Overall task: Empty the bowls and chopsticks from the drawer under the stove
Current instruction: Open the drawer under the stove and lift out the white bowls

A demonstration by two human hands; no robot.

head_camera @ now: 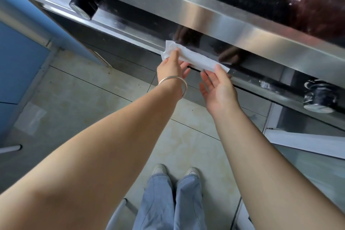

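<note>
A folded white paper towel [194, 57] is stretched along the lower edge of the stove's glossy black front panel [149, 24]. My left hand [172, 67], with a silver bangle at the wrist, pinches the towel's left end. My right hand [218, 89] holds the towel's right end with the fingertips, palm turned up. The dark cabinet front [119, 56] below the panel is shut. No bowls or chopsticks show anywhere.
Two black knobs stick out of the panel, one at the left [83, 4] and one at the right [320, 97]. A blue cabinet [20, 58] stands at the left. A white board [306, 143] leans at the right. My feet stand on pale floor tiles [93, 102].
</note>
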